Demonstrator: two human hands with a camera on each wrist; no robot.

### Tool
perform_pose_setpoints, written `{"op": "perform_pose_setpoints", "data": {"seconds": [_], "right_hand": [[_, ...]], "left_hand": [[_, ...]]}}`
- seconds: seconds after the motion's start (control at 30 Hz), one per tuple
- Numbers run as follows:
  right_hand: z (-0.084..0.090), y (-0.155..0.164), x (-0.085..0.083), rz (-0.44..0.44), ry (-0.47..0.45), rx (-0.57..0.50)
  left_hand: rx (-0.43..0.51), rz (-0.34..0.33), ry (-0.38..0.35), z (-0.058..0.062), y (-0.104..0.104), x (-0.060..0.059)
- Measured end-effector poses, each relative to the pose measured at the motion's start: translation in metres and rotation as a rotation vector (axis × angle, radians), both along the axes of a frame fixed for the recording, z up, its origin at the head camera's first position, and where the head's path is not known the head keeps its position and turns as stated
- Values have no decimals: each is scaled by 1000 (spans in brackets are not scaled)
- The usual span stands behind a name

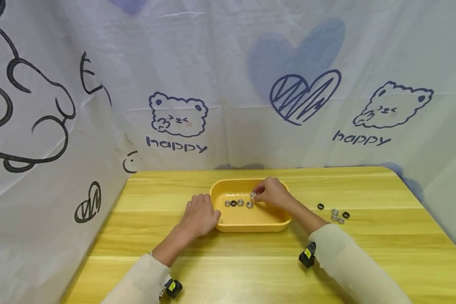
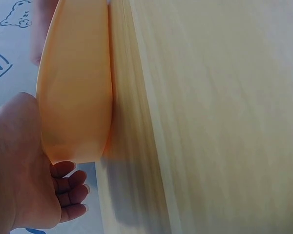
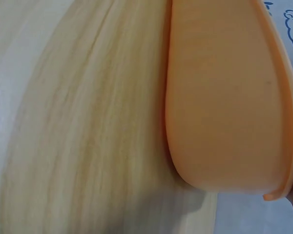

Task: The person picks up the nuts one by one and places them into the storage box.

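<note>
Silver nut: I am pinching it in my right hand above the yellow tray, which is sitting mid-desk. Four nuts are lying inside. My left hand, fingers relaxed, is resting against the tray's left wall. Loose nuts are lying to the right.

**Two "happy" prints on the backdrop**

The word "happy" stands in dark blue handwriting-style letters on the white cloth backdrop, right under a drawn bear face. The same word "happy" appears again further right on the cloth, tilted slightly, below a second bear drawing. No other lettering or numbers can be read; the wrist views show none legibly.
</note>
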State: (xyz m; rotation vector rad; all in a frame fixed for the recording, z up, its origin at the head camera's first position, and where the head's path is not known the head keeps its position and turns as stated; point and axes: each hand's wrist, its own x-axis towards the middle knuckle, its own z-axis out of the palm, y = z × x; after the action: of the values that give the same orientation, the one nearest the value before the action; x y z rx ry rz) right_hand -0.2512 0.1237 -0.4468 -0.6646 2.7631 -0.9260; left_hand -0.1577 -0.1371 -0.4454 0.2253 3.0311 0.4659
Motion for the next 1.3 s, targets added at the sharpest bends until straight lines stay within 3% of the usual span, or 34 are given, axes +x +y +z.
{"op": "perform_pose_setpoints", "data": {"seconds": [0.8, 1.3], "right_hand": [[-8, -6, 3, 38, 71, 138], [-7, -6, 3, -34, -49, 84]], "left_hand": [[20, 5, 23, 0, 0, 2], [36, 16, 3, 1, 0, 4]]}}
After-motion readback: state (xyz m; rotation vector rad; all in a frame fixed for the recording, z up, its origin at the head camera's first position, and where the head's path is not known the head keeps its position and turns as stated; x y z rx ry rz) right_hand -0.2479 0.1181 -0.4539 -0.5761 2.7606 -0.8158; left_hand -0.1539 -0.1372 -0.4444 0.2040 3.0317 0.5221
